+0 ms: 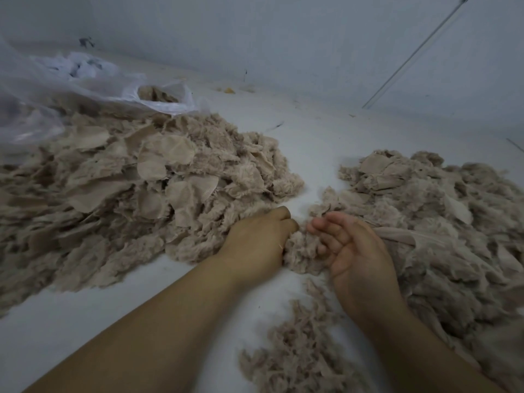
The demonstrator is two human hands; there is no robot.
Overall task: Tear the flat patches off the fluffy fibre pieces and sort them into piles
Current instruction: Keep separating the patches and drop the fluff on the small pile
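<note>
Two bare forearms reach in from 6 o'clock over a pale worktop point(309, 143). Between the hands, at the centre of view, sits a fluffy fibre piece point(302, 252), beige and shaggy. The left hand point(259, 239) grips its left edge with fingers curled round the tuft. The right hand point(351, 248) lies palm-up against its right side, fingers point(326, 225) loosely bent over the fluff; whether they pinch a patch cannot be told.

At 9 o'clock a large pile point(127, 194) mixes fluff with flat patches point(167, 154), thin, rounded and ribbed. At 3 o'clock a second pile point(433, 222) spreads out, and loose tufts point(300, 353) lie at 5 o'clock. A clear plastic bag point(85, 89) sits at 10 o'clock.

The piece looks very light, soft and easily crushed, and seems likely to shed fibres. A firm hold probably needs one hand bunching the fluff while the other pinches the patch's free edge, peeling rather than yanking.
</note>
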